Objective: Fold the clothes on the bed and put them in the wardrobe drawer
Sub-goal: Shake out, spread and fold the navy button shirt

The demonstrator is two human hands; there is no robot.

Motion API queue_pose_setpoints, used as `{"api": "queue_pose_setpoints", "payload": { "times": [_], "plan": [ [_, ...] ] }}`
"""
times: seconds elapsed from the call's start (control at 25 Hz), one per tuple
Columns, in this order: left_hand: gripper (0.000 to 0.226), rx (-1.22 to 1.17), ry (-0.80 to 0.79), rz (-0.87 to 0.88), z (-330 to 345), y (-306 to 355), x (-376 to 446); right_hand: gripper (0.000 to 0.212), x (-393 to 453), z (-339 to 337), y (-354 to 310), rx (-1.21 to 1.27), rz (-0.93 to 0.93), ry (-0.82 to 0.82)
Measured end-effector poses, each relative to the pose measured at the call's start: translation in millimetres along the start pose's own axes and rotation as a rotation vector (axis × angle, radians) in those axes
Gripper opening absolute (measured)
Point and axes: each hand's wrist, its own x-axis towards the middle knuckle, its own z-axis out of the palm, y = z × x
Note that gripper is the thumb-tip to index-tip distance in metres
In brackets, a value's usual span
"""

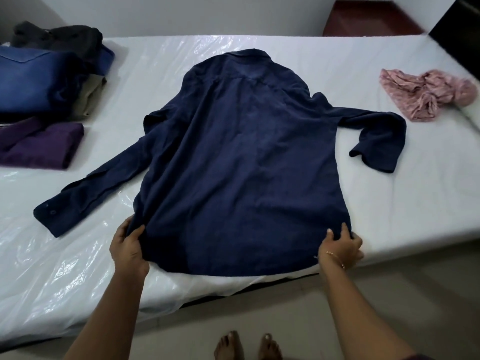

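Observation:
A navy long-sleeved shirt (241, 152) lies spread back-up on the white bed (389, 198), collar toward the wall, both sleeves out to the sides. My left hand (128, 245) pinches the shirt's bottom-left hem corner, thumb on top of the cloth. My right hand (341, 245) grips the bottom-right hem corner at the bed's near edge. A crumpled pink garment (426, 93) lies at the far right of the bed.
Folded clothes sit at the far left: a purple piece (39, 145), a blue denim piece (36, 81) over an olive one, and a dark grey one (57, 35). Clear plastic sheeting (52, 268) covers the bed's left part. My bare feet stand on the floor below.

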Motion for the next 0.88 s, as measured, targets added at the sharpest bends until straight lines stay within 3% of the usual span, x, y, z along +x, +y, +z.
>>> {"api": "queue_pose_setpoints", "payload": {
  "times": [0.16,0.32,0.44,0.6,0.76,0.88],
  "plan": [
    [0.032,0.146,0.275,0.092,-4,-7,16,0.04,23,-4,9,0.052,0.091,0.036],
    [0.044,0.759,0.398,0.377,16,-13,-2,0.037,9,-10,1,0.012,0.104,0.157],
    [0.047,1.02,0.244,0.63,39,-16,-15,0.036,-1,-7,-9,-0.136,-0.212,0.219],
    [0.037,1.109,-0.004,0.875,47,-34,-5,0.037,-6,4,-8,-0.228,-0.551,0.161],
    [0.037,1.133,-0.03,0.757,53,-32,-3,0.033,2,12,-13,-0.163,-0.535,0.179],
    [0.035,1.143,-0.13,0.872,81,-30,-5,0.029,11,19,-31,-0.087,-0.548,0.183]
  ]
}}
